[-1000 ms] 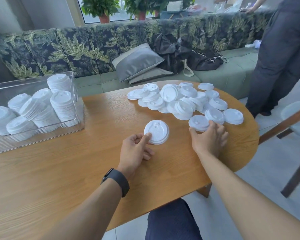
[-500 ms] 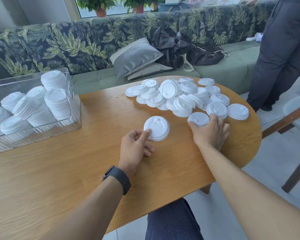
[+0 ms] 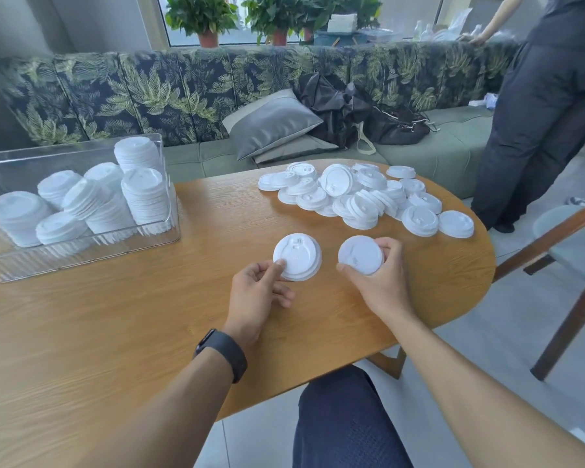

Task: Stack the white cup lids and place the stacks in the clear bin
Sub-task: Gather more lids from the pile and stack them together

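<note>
My left hand pinches the near edge of a short stack of white lids tilted up off the wooden table. My right hand grips a single white lid by its rim, just right of the stack and apart from it. A loose pile of white lids lies on the table's far right part. The clear bin stands at the left of the table and holds several stacks of lids.
A sofa with a leaf pattern, a grey cushion and black bags runs behind the table. A person in dark clothes stands at the right. A wooden chair is at the right edge.
My right hand took a lid from the pile's near edge and brought it left toward the stack. My left hand kept hold of the stack.
</note>
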Demonstrator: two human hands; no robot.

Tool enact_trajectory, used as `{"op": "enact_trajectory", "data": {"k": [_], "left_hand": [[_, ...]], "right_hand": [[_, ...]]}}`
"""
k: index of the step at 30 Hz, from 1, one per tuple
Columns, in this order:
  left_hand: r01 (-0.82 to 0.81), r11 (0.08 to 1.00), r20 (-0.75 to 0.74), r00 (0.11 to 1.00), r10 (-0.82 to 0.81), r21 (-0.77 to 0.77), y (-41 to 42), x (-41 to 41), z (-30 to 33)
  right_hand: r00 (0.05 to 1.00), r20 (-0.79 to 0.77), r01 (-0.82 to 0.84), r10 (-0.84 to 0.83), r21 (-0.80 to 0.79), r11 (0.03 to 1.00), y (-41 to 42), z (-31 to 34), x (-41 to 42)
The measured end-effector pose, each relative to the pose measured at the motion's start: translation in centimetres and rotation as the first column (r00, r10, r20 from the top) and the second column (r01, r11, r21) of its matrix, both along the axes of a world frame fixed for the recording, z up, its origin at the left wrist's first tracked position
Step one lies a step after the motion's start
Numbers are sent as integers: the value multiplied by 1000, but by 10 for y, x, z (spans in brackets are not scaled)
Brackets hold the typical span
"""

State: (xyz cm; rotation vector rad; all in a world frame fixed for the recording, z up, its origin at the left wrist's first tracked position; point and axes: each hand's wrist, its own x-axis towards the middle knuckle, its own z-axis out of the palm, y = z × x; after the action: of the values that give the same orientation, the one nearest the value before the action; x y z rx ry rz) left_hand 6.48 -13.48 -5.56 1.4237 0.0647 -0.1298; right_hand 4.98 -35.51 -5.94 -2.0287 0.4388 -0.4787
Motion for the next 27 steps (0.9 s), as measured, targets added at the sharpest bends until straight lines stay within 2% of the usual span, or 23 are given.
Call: {"op": "enact_trajectory", "data": {"k": [5,13,17,21,24,27], "left_hand": [[-49,999,-13,999,49,10,40,-15,1],[-186,983,-28,982,186,-7,110,-30,4],[-265,964,-39,964,264,-11,142,-34,4],[-314,949,-42,949,313,-27,162,-35,1],[-331,942,-34,943,330,-47,163,-36,1],[-352,934,-28,936,351,-64,160,-36,1]], "right_hand": [[996,31,-84,80,171,982,40,2,-6],[983,-5,-169,181,331,928,107,1,-1],[954,-12,-272,301,394,878,137,1,1],[916,-17,-332,400,525,784,164,2,2],[891,-36,-323,453,650,687,178,3,3],[883,-36,-308,469,709,635,182,7,3]]}}
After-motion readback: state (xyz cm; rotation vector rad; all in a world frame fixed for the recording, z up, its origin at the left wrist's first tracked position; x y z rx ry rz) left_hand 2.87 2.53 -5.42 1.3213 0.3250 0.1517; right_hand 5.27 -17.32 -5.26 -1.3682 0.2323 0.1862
